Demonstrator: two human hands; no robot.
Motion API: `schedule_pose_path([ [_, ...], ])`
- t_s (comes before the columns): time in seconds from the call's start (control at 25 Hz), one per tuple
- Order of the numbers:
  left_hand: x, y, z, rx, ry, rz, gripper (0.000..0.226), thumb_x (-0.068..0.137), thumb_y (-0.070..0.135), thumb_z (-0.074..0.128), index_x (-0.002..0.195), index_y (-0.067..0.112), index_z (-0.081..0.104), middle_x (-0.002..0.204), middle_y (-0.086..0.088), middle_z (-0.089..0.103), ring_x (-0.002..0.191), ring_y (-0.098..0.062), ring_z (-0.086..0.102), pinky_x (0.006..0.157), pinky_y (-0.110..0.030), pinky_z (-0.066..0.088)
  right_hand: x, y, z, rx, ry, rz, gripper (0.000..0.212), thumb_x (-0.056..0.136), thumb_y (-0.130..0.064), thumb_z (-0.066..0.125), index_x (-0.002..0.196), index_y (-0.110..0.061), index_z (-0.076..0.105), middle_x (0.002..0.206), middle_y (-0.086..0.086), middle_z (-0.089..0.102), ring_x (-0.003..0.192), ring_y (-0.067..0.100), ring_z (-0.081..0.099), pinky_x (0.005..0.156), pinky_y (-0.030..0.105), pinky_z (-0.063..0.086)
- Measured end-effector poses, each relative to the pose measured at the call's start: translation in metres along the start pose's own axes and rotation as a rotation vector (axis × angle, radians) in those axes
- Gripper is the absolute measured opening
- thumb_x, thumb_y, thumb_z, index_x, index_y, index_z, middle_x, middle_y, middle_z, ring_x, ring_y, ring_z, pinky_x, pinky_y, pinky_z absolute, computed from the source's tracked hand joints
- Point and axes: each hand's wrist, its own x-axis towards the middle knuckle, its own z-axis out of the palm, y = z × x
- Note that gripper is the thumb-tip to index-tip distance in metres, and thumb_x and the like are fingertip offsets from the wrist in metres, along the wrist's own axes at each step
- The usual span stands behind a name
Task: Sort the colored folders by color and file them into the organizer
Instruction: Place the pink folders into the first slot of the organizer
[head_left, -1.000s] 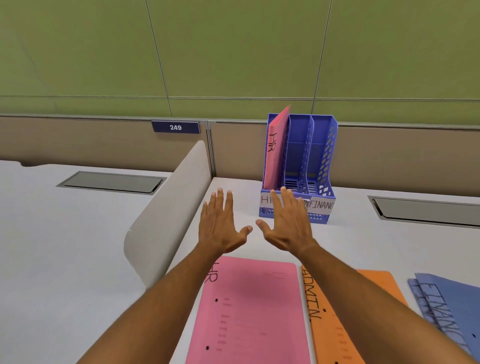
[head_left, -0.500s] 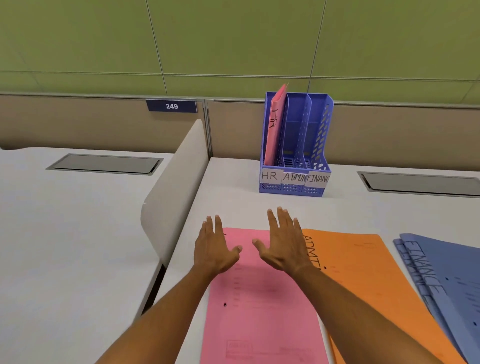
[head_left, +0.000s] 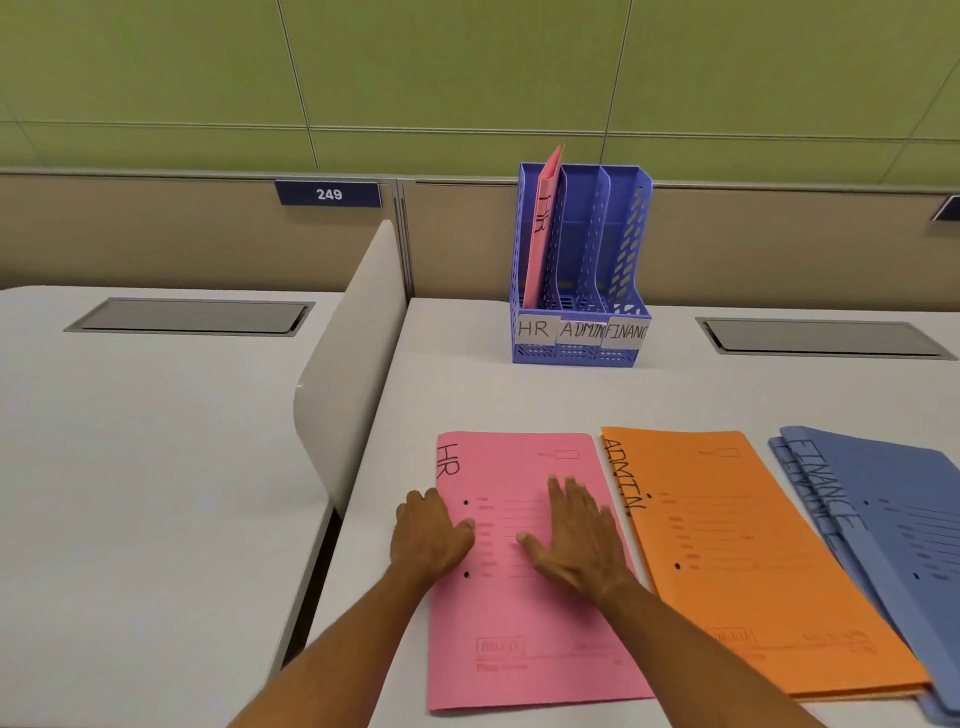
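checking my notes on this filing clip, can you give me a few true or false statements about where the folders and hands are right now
1. A pink folder stands in the organizer slot marked HR. True.
2. The ADMIN slot holds an orange folder. False: it looks empty; the orange folder lies on the desk.
3. The right hand lies flat on the pink folder on the desk. True.
4. The left hand rests on the blue folders. False: it is at the pink folder's left edge; the blue folders lie far right.

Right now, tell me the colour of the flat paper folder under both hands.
Pink, marked HR: the flat paper folder shows best in the head view.
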Motion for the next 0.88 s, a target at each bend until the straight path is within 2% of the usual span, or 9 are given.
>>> schedule_pose_path([
  [0.12,0.002,0.001,-0.004,-0.141,-0.031,-0.068,0.043,0.083,0.039,0.059,0.112,0.008,0.049,0.106,-0.008,0.053,0.097,-0.026,0.055,0.077,-0.034,0.048,-0.001,-0.001,0.005,0.023,-0.076,0.008,0.097,0.086,-0.066,0.042,0.153,-0.016,-0.007,0.161,0.015,0.0,0.148,0.03,0.004,0.119,0.051,0.009],
  [0.24,0.005,0.0,-0.011,-0.404,-0.026,-0.195,0.013,0.082,0.017,0.058,0.083,0.01,0.048,0.079,-0.001,0.051,0.069,-0.017,0.05,0.058,-0.026,0.041,0.002,-0.001,0.004,0.003,-0.087,0.007,0.1,0.084,-0.067,0.045,0.153,-0.015,-0.007,0.16,0.018,0.001,0.148,0.032,0.005,0.119,0.051,0.009],
  [0.32,0.008,-0.004,-0.015,-0.511,-0.025,-0.22,0.021,0.078,0.006,0.055,0.063,0.013,0.042,0.065,-0.004,0.049,0.058,-0.018,0.046,0.053,-0.026,0.04,0.003,-0.001,0.004,-0.012,-0.09,0.0,0.101,0.084,-0.067,0.045,0.153,-0.014,-0.006,0.16,0.019,0.001,0.148,0.033,0.006,0.118,0.052,0.01],
  [0.4,0.009,-0.006,-0.019,-0.582,-0.041,-0.235,0.027,0.079,0.003,0.058,0.058,0.011,0.045,0.067,-0.01,0.057,0.058,-0.022,0.052,0.052,-0.025,0.049,0.003,0.0,0.005,-0.027,-0.091,-0.008,0.101,0.084,-0.067,0.045,0.153,-0.013,-0.005,0.16,0.019,0.002,0.148,0.033,0.006,0.118,0.052,0.011],
  [0.48,0.008,-0.007,-0.022,-0.604,-0.043,-0.231,0.025,0.081,0.003,0.063,0.06,0.008,0.05,0.075,-0.013,0.064,0.062,-0.022,0.058,0.052,-0.025,0.052,0.003,0.001,0.006,-0.032,-0.083,-0.01,0.1,0.084,-0.067,0.045,0.153,-0.013,-0.004,0.16,0.019,0.002,0.148,0.033,0.007,0.118,0.052,0.011],
  [0.64,0.008,-0.005,-0.024,-0.642,-0.056,-0.216,0.023,0.083,0.002,0.064,0.063,0.005,0.054,0.085,-0.018,0.069,0.07,-0.024,0.065,0.061,-0.031,0.058,0.003,0.002,0.005,-0.051,-0.07,-0.011,0.098,0.084,-0.068,0.044,0.153,-0.013,0.0,0.16,0.019,0.004,0.148,0.033,0.007,0.118,0.052,0.013],
  [0.76,0.009,-0.001,-0.028,-0.681,-0.059,-0.215,0.017,0.083,0.0,0.064,0.067,0.002,0.058,0.087,-0.016,0.069,0.08,-0.029,0.069,0.064,-0.037,0.061,0.005,0.003,0.001,-0.029,-0.05,0.001,0.1,0.082,-0.07,0.045,0.153,-0.015,0.002,0.16,0.018,0.006,0.148,0.032,0.009,0.118,0.051,0.017],
  [0.88,0.013,0.007,-0.039,-0.673,-0.023,-0.195,0.01,0.083,0.001,0.064,0.073,-0.002,0.063,0.085,-0.01,0.069,0.079,-0.026,0.069,0.063,-0.034,0.06,0.01,0.001,-0.009,-0.003,0.006,0.0,0.1,0.081,-0.07,0.045,0.153,-0.015,0.004,0.16,0.017,0.007,0.148,0.031,0.009,0.118,0.049,0.018],
])
